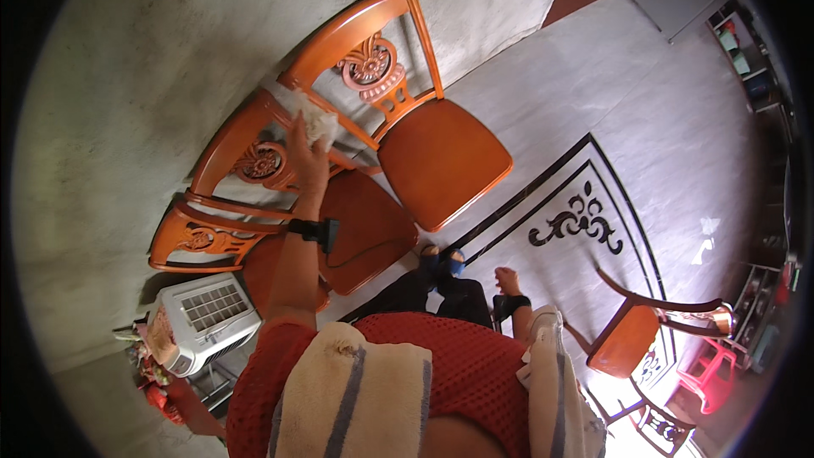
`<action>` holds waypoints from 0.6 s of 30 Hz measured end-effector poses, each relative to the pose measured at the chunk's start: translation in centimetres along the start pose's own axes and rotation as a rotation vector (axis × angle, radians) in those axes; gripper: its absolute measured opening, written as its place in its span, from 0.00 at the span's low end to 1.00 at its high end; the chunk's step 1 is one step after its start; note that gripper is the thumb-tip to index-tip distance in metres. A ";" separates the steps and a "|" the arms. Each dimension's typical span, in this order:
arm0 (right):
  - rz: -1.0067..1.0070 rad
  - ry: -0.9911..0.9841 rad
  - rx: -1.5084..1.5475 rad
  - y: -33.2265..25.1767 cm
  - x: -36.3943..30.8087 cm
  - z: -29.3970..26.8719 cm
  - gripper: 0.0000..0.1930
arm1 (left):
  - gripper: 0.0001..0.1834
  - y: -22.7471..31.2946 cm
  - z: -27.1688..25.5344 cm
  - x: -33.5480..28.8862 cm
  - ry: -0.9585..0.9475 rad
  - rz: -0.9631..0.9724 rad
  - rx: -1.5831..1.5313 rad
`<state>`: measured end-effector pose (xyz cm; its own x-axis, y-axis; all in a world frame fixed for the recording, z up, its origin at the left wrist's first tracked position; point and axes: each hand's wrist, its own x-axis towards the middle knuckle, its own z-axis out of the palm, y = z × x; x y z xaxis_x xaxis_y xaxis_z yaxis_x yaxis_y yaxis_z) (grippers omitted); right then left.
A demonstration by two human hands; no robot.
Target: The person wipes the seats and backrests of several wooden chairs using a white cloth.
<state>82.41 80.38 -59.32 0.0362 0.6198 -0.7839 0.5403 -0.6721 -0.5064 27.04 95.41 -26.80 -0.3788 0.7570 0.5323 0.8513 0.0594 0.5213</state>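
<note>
My left hand (pixel 309 157) is stretched forward and closed on a crumpled whitish cloth (pixel 319 124). The cloth is at the back of the middle wooden chair (pixel 263 161), by the end of its curved top rail. Another chair (pixel 443 161) stands to the right, with a carved flower in its backrest, and a third chair (pixel 203 239) is at the near left. Low at my right side hangs my right hand (pixel 508 281), small in view. Its fingers are curled in, with nothing visible in them.
A white air cooler (pixel 208 318) stands at the left by the grey wall (pixel 127 119). Behind on the right are another wooden chair (pixel 626 339) and a pink plastic stool (pixel 710 375). Shelves (pixel 755 76) line the far right. A striped towel (pixel 352 390) lies over my red top.
</note>
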 end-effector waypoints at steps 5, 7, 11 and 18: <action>-0.121 0.201 -0.292 -3.3 -1.0 0.0 0.29 | 0.34 -1.4 -1.5 5.9 0.106 0.152 0.201; -0.094 0.252 -0.308 -3.8 -0.1 -0.7 0.31 | 0.35 0.3 -0.6 7.6 0.009 0.119 0.362; -0.057 0.178 -0.292 -4.2 1.8 0.0 0.33 | 0.37 -4.5 1.3 10.3 -0.101 0.118 0.586; -0.057 0.056 -0.264 -5.1 6.8 -4.4 0.27 | 0.38 -7.5 11.3 12.0 0.077 -0.021 0.708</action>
<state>83.57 89.81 -60.49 0.0423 0.6797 -0.7322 0.7428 -0.5115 -0.4320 20.25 111.39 -31.85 -0.3996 0.7044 0.5866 0.8652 0.5013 -0.0126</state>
